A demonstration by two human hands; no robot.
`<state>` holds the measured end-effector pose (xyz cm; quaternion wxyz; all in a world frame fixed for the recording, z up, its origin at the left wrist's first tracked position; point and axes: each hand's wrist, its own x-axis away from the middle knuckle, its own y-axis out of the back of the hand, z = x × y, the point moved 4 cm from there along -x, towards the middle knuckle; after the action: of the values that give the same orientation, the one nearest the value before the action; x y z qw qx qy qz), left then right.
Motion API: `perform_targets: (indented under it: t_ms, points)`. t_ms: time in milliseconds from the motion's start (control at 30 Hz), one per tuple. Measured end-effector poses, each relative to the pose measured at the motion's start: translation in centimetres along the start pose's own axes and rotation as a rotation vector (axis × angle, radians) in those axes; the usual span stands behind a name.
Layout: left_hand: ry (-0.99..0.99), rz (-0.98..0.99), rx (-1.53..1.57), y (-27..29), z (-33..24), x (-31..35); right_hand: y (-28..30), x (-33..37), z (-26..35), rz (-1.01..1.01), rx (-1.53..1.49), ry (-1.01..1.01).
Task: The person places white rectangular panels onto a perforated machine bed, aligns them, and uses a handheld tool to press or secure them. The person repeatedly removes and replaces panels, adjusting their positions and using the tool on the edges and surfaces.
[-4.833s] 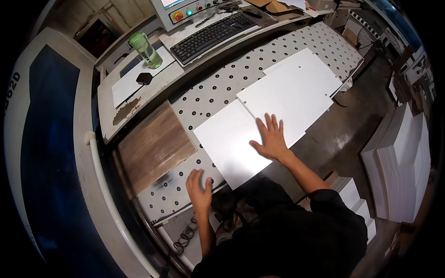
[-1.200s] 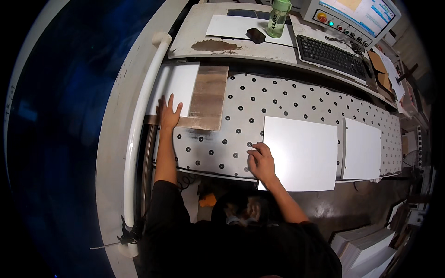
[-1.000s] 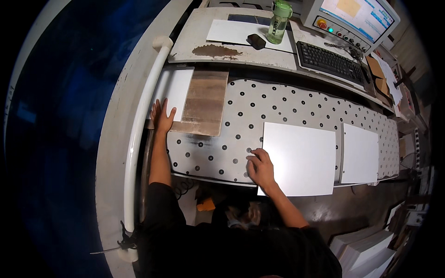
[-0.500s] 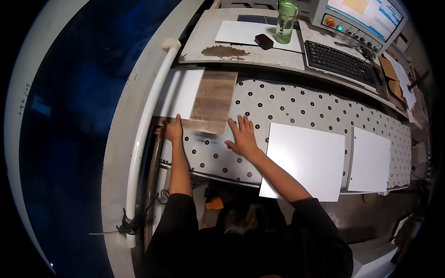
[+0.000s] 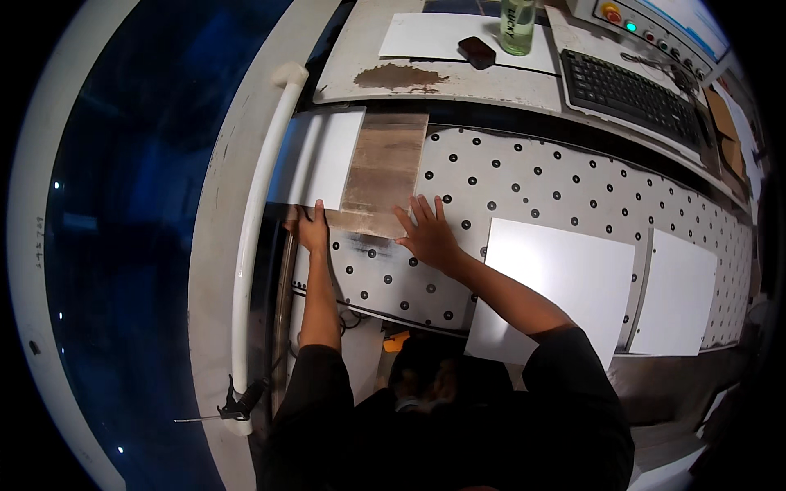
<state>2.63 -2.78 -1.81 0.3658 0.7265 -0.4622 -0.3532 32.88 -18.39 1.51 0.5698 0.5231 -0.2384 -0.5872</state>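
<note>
A brown, worn wooden board (image 5: 383,172) lies on the white dotted work table (image 5: 524,192), partly over a white panel (image 5: 321,157) at the table's left end. My left hand (image 5: 312,228) rests at the near left corner of that panel, touching its edge and the board's corner. My right hand (image 5: 426,233) lies flat with fingers spread at the board's near right corner. A larger white panel (image 5: 557,286) and a smaller one (image 5: 675,292) lie to the right on the table.
A white pipe rail (image 5: 258,221) runs along the table's left side beside a blue curved surface. Behind the table is a shelf with a sheet of paper (image 5: 446,34), a dark small object (image 5: 476,51), a green bottle (image 5: 517,20) and a black keyboard (image 5: 630,86).
My right hand left the large white panel and moved left to the brown board's near right corner. My left hand stayed at the board's left corner. The view shifted left.
</note>
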Motion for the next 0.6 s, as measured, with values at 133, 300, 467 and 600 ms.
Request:
perform_targets:
  t_ms: [133, 300, 467, 600]
  points:
    - [-0.003, -0.002, -0.006, 0.0, -0.1, 0.1, -0.7, -1.0, 0.6, -0.066, -0.144, -0.007]
    - [0.014, 0.032, -0.033, 0.8, -0.8, 0.4, -4.8, -6.5, 6.1, 0.001, -0.082, -0.069]
    - [0.013, 0.005, -0.042, 0.6, -0.8, 0.2, -7.0, -10.1, 9.9, 0.104, -0.292, -0.102]
    - [0.014, -0.002, -0.04, 0.7, -0.8, 0.4, -7.5, -10.0, 10.0, 0.044, -0.212, -0.035]
